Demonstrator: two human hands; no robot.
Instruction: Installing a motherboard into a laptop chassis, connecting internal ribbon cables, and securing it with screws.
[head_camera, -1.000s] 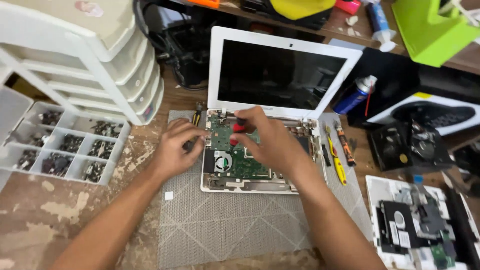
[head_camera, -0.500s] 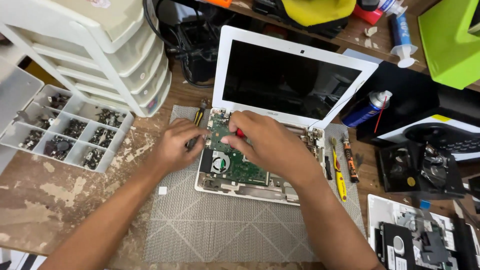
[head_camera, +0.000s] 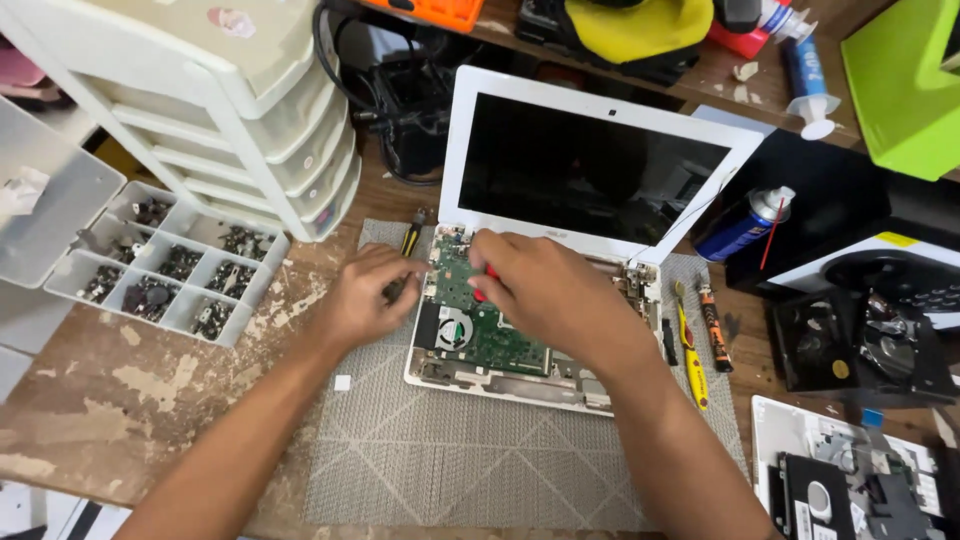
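Observation:
A small white laptop (head_camera: 520, 385) lies open on a grey mat (head_camera: 470, 460), its base uncovered so the green circuit board (head_camera: 500, 345) and a round fan show. The dark screen (head_camera: 590, 175) stands upright behind. My right hand (head_camera: 555, 290) rests over the board, closed on a red-handled tool (head_camera: 487, 283) that points down at it. My left hand (head_camera: 365, 300) sits at the laptop's left edge with fingers curled against the case; a dark slim object shows under its fingers.
A clear compartment tray of small parts (head_camera: 165, 270) and a white drawer unit (head_camera: 220, 120) stand left. A yellow tool (head_camera: 688, 345) and an orange-black tool (head_camera: 714, 325) lie right of the laptop. A blue spray can (head_camera: 745, 225), a black box and a dismantled device (head_camera: 850, 480) sit right.
The view has shifted, so the laptop now sits lower and more central in the frame. Both hands stay on the laptop base; the right hand moved slightly left over the board.

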